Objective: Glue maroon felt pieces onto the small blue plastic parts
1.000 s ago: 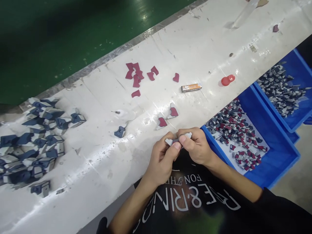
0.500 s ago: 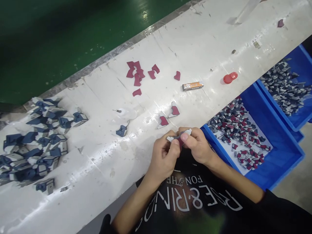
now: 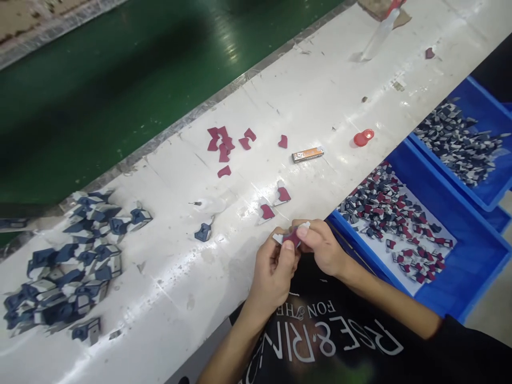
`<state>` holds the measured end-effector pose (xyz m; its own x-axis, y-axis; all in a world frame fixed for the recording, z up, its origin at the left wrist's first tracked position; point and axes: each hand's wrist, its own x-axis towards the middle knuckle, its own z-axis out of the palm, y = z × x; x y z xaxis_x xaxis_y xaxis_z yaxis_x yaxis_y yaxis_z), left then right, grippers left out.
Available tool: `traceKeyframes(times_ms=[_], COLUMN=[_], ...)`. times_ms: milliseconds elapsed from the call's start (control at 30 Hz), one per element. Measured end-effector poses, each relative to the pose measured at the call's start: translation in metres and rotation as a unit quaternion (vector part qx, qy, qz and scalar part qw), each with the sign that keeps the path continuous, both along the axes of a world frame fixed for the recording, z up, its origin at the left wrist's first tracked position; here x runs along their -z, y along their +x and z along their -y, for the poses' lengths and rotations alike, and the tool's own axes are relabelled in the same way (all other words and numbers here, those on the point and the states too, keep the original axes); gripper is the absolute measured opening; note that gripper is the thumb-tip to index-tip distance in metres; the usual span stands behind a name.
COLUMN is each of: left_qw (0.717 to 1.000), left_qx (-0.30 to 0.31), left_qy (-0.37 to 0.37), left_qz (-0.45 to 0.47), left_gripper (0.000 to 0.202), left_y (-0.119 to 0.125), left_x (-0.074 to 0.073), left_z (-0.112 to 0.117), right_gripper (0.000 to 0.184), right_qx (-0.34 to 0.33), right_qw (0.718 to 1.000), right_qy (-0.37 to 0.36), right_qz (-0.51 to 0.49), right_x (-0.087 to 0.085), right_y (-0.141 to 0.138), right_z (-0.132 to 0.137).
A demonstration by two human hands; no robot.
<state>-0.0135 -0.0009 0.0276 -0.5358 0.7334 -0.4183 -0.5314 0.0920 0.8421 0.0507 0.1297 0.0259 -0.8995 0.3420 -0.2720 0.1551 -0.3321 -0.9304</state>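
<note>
My left hand (image 3: 274, 266) and my right hand (image 3: 324, 248) meet at the near edge of the white table (image 3: 320, 90), fingers pinched together on one small grey part with a dark red patch (image 3: 292, 236). Two similar grey-and-red parts (image 3: 276, 202) lie on the table just beyond my hands. A single blue-and-grey part (image 3: 203, 232) lies to the left of them. Loose dark red pieces (image 3: 226, 144) are scattered further back.
A heap of blue-and-grey parts (image 3: 72, 256) covers the table's left end. An orange lighter (image 3: 307, 154) and a red cap (image 3: 363, 137) lie mid-table. Two blue bins (image 3: 448, 288) hold small parts at the right. A green belt (image 3: 100, 90) runs behind the table.
The view has shifted slightly. My hands stay together on the small part, and its dark red patch now shows between my fingers.
</note>
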Motion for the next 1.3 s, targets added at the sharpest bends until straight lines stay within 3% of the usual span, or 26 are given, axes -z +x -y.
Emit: traceKeyframes(times_ms=[200, 333, 467, 567, 700, 767, 833, 900, 967, 1033, 1067, 1200, 1300], left_qw=[0.993, 0.991, 0.995, 0.997, 0.994, 0.990, 0.980, 0.937, 0.849, 0.769, 0.747, 0.714, 0.697], left_qx=[0.047, 0.056, 0.039, 0.031, 0.069, 0.085, 0.055, -0.009, -0.061, -0.065, -0.053, -0.005, -0.008], left_qy=[-0.032, -0.018, -0.046, -0.062, -0.085, -0.107, -0.138, -0.175, -0.217, -0.249, -0.264, -0.304, -0.310], left_qz=[0.104, 0.121, 0.074, 0.030, -0.006, -0.041, -0.135, -0.302, -0.479, -0.585, -0.608, -0.631, -0.646], left_gripper=[0.048, 0.049, 0.046, 0.045, 0.046, 0.046, 0.037, 0.029, 0.037, 0.053, 0.060, 0.071, 0.055], left_y=[-0.004, -0.006, -0.001, 0.003, 0.005, 0.005, 0.001, -0.004, -0.012, -0.020, -0.024, -0.030, -0.032], left_x=[-0.002, 0.000, -0.001, -0.003, -0.006, -0.007, -0.007, -0.003, 0.004, 0.015, 0.020, 0.037, 0.042], left_z=[-0.002, -0.002, -0.005, -0.007, -0.008, -0.007, -0.006, -0.006, -0.008, -0.014, -0.018, -0.040, -0.058], right_gripper=[0.063, 0.062, 0.060, 0.056, 0.052, 0.055, 0.058, 0.059, 0.058, 0.058, 0.058, 0.057, 0.055], right_qx=[0.070, 0.069, 0.082, 0.055, 0.023, 0.047, 0.092, 0.135, 0.163, 0.179, 0.183, 0.171, 0.147], right_qw=[0.996, 0.995, 0.995, 0.998, 0.999, 0.999, 0.995, 0.990, 0.986, 0.983, 0.983, 0.985, 0.989], right_qy=[-0.027, -0.055, -0.036, -0.036, -0.025, 0.010, 0.037, 0.037, 0.025, 0.021, 0.019, 0.006, -0.006], right_qz=[0.050, 0.054, 0.040, 0.024, 0.023, 0.010, 0.008, 0.020, 0.029, 0.029, 0.029, 0.027, 0.021], right_x=[0.003, 0.006, 0.012, 0.011, 0.008, 0.010, 0.014, 0.019, 0.021, 0.023, 0.023, 0.026, 0.029], right_y=[0.002, 0.004, 0.007, 0.008, 0.007, 0.008, 0.013, 0.021, 0.029, 0.036, 0.039, 0.040, 0.038], right_z=[0.001, 0.002, 0.003, 0.001, -0.005, -0.011, -0.020, -0.031, -0.041, -0.049, -0.052, -0.048, -0.039])
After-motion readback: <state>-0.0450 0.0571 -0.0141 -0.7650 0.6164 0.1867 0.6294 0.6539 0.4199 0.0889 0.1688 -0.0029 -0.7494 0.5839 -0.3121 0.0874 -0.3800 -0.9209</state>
